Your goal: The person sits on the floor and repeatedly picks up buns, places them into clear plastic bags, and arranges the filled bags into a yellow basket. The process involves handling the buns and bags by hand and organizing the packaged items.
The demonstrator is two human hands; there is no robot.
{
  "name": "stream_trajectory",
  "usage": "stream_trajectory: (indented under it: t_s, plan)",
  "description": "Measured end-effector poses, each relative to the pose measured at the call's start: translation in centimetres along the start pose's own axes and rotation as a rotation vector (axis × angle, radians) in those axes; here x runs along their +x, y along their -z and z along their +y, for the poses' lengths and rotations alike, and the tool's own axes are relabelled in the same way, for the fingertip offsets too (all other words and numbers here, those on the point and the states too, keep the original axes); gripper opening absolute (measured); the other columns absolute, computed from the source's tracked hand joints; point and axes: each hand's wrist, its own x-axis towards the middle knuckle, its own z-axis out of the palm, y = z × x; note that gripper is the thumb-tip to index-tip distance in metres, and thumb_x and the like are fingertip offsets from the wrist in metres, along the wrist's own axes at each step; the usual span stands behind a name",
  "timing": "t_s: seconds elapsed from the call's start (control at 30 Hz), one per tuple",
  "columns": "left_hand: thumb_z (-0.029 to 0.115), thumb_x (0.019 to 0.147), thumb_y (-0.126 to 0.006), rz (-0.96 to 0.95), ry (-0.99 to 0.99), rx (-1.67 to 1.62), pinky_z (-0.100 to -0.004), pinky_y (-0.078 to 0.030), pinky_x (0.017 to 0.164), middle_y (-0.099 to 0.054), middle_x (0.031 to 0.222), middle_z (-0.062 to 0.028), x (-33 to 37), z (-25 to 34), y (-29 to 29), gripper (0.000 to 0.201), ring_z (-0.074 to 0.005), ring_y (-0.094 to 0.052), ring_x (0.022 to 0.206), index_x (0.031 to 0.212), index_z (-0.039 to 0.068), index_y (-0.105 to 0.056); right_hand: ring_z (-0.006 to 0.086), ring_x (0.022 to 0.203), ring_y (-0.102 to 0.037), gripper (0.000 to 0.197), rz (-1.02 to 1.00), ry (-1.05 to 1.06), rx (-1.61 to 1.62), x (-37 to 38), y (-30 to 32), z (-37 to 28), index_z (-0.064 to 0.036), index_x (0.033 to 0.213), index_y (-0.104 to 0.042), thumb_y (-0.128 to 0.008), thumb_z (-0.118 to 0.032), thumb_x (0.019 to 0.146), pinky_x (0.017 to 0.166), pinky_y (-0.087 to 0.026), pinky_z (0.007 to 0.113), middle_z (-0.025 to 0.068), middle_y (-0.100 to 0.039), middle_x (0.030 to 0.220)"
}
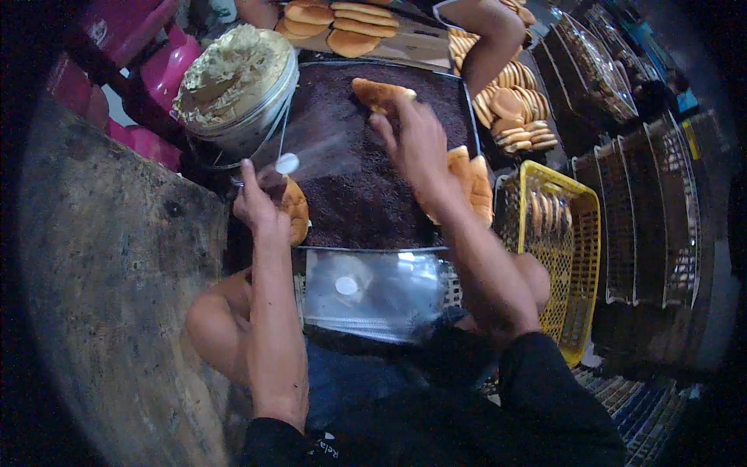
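My left hand [258, 201] is closed at the left edge of a tray, pinching what looks like a clear plastic bag [319, 156] with a round white spot, smeared by motion. Toward the far side of the tray, my right hand [416, 148] grips the right end of a golden-brown piece of bread [379, 93]. Dark brown crumbs or sprinkles [350, 202] fill the tray beneath both hands. One bread piece [296, 212] rests beside my left wrist; more bread pieces [471, 183] lie at the tray's right edge, partly behind my right forearm.
A bucket of pale cream [237, 78] stands at the far left. Flat clear bags [373, 292] are stacked before my lap. A yellow crate [587, 257] and wire racks [638, 218] stand to the right. Round breads [362, 27] lie at the far side, near another person's arm [494, 39].
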Motion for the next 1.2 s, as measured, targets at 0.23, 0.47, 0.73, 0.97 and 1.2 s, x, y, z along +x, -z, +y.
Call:
stream_trajectory:
  t_s: [0.23, 0.47, 0.73, 0.97, 1.2]
  plan:
    - [0.052, 0.096, -0.037, -0.152, -0.256, 0.108, -0.0395, -0.056, 0.075, -0.062, 0.102, -0.0173, 2.9, 0.6, -2.9, 0.062, -0.0283, -0.064, 0.091, 0.113, -0.006, -0.048, 0.0341, 0.1, -0.062, 0.029, -0.73, 0.144, -0.737, 12.9, -10.2, 7.2, -0.0224, 0.11, -0.066, -0.047, -0.035, 0.091, 0.09, -0.044, 0.044, 0.0154, -0.068, 0.097]
    - [0.051, 0.097, -0.037, -0.121, -0.234, -0.023, -0.0453, -0.049, 0.091, -0.053, 0.122, -0.0167, 2.9, 0.0, -2.4, 0.057, -0.0296, -0.055, 0.112, 0.12, 0.0, -0.045, 0.0296, 0.099, -0.063, 0.035, -0.436, -0.032, -0.247, 7.0, -10.1, 8.6, -0.0134, 0.12, -0.057, -0.054, -0.031, 0.089, 0.085, -0.05, 0.043, 0.0156, -0.065, 0.105]
    - [0.054, 0.096, -0.037, -0.164, -0.183, 0.02, -0.0441, -0.05, 0.087, -0.051, 0.126, -0.0141, 0.0, 0.0, -2.1, 0.065, -0.0282, -0.055, 0.112, 0.126, -0.003, -0.042, 0.0353, 0.094, -0.064, 0.05, -0.133, -0.012, -0.317, 1.5, -6.5, 12.8, -0.0061, 0.125, -0.05, -0.067, -0.025, 0.081, 0.089, -0.047, 0.047, 0.0185, -0.064, 0.105]
    - [0.054, 0.097, -0.032, -0.23, -0.278, 0.172, -0.0394, -0.055, 0.078, -0.048, 0.129, -0.0176, -1.2, 1.8, 0.8, 0.067, -0.0295, -0.057, 0.11, 0.127, -0.005, -0.043, 0.022, 0.101, -0.059, 0.069, -0.239, -0.494, 0.519, -2.0, 8.5, 6.9, 0.0065, 0.127, -0.042, -0.07, -0.035, 0.081, 0.087, -0.048, 0.034, 0.0207, -0.059, 0.112]
    - [0.056, 0.096, -0.033, -0.582, -0.217, 0.113, -0.0419, -0.056, 0.082, -0.051, 0.125, -0.0211, -8.6, -1.0, 1.2, 0.068, -0.0301, -0.059, 0.106, 0.131, -0.001, -0.041, 0.0148, 0.085, -0.058, 0.055, -0.158, -0.574, 0.77, -7.5, 12.4, 1.7, 0.0026, 0.123, -0.047, -0.069, -0.028, 0.082, 0.074, -0.048, 0.027, 0.0106, -0.061, 0.095]
